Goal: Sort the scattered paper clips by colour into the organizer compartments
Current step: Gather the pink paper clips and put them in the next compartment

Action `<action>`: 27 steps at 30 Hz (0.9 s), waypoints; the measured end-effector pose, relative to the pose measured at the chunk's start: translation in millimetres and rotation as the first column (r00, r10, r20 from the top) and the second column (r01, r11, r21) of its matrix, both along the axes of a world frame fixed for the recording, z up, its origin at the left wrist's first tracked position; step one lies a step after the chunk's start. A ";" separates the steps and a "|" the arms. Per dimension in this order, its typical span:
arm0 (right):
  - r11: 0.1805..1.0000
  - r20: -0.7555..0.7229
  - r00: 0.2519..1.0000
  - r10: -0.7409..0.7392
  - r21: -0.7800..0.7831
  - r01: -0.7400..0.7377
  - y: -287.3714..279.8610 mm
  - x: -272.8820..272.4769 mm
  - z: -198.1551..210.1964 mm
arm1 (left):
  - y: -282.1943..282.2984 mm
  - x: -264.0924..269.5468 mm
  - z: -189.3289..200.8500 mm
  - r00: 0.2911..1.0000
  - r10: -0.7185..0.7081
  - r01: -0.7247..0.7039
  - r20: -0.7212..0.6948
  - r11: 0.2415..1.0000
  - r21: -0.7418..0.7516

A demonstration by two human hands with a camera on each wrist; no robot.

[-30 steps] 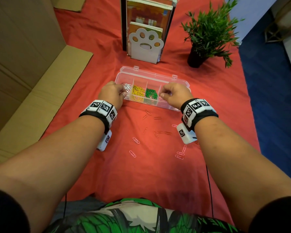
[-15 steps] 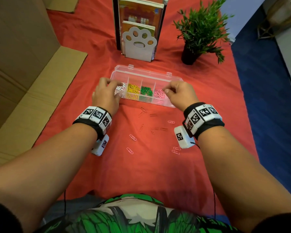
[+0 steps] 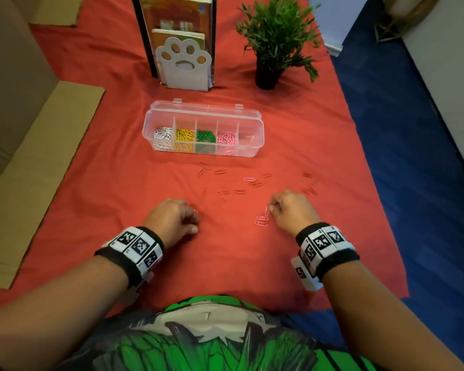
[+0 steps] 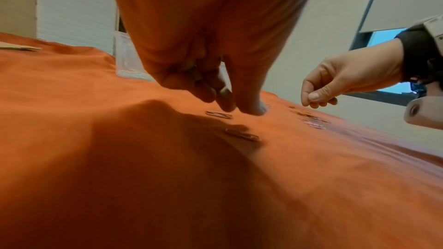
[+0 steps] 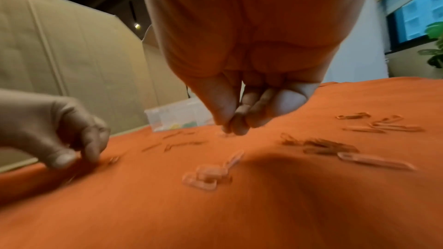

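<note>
Tiny, light, slick pink paper clips [image 3: 261,221] lying flat on the red cloth [image 3: 118,183] near the organizer [image 3: 257,129], best nail-pinched by a wire edge; left hand [image 3: 172,219] and right hand [image 3: 292,210] fingertips bunched together, contents unclear.

books [image 3: 176,17] cropped above, scattered clips [image 5: 323,146] blurred
</note>
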State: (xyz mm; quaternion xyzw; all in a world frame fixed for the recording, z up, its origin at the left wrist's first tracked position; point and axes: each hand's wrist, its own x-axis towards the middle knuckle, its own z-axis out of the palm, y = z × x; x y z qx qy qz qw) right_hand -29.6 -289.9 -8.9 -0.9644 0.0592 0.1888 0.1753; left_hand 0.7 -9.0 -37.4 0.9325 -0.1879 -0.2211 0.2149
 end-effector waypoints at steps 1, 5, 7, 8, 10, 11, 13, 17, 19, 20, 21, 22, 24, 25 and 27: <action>1.000 0.004 1.000 0.008 -0.001 -0.008 0.7 -5.7 -4.2 | 1.1 -1.7 -1.1 1.000 -0.023 0.024 -0.016 0.999 0.026; 0.993 0.086 0.990 0.111 -0.048 -0.107 10.3 -23.5 -19.6 | 3.1 -3.9 -7.3 0.996 -0.080 0.082 -0.024 0.993 0.083; 0.980 0.134 0.976 0.171 -0.124 -0.154 15.4 -28.1 -24.9 | 1.9 -4.5 -9.3 0.995 -0.102 0.101 0.006 0.989 0.104; 0.972 0.148 0.970 0.193 -0.164 -0.168 17.5 -29.5 -26.9 | 1.3 -4.5 -10.4 0.993 -0.112 0.109 0.021 0.988 0.110; 0.961 0.172 0.962 0.212 -0.218 -0.172 20.6 -32.0 -31.3 | 0.0 -4.7 -12.0 0.991 -0.129 0.124 0.031 0.984 0.128; 0.957 0.178 0.960 0.215 -0.234 -0.171 23.0 -32.4 -33.5 | -0.1 -4.6 -12.2 0.990 -0.140 0.134 0.034 0.980 0.147; 0.951 0.193 0.954 0.231 -0.253 -0.179 26.7 -34.1 -35.0 | -1.6 -5.8 -12.3 0.983 -0.174 0.160 0.050 0.963 0.217; 0.968 0.176 0.961 0.214 -0.170 -0.185 21.6 -28.4 -32.8 | -5.5 -13.0 -8.5 0.984 -0.164 0.148 0.062 0.966 0.213; 0.997 0.177 0.984 -0.003 0.074 -0.010 13.8 -21.8 -26.9 | -6.9 -12.8 -4.1 0.999 -0.050 0.050 0.005 0.998 0.047; 0.963 0.136 0.978 -0.160 0.240 0.124 9.5 -18.8 -23.4 | -7.8 -11.2 -3.2 1.000 0.024 -0.024 -0.017 0.999 -0.040; 0.881 0.071 0.948 -0.309 0.396 0.258 5.1 -16.2 -21.3 | -8.9 -8.7 -1.8 0.996 0.090 -0.092 -0.020 0.990 -0.103; 0.779 0.005 0.905 -0.425 0.511 0.362 1.0 -13.9 -19.2 | -9.9 -5.5 0.0 0.989 0.146 -0.146 -0.014 0.979 -0.145; 0.593 -0.123 0.826 -0.551 0.638 0.491 -7.5 -11.0 -15.9 | -13.2 1.0 4.1 0.967 0.246 -0.255 -0.069 0.946 -0.199; 0.509 -0.187 0.795 -0.578 0.679 0.530 -10.5 -10.0 -13.8 | -15.6 3.6 4.6 0.947 0.294 -0.317 -0.132 0.925 -0.209; 0.325 -0.318 0.740 -0.593 0.745 0.582 -13.7 -9.1 -9.9 | -20.1 8.0 4.5 0.874 0.385 -0.458 -0.297 0.857 -0.235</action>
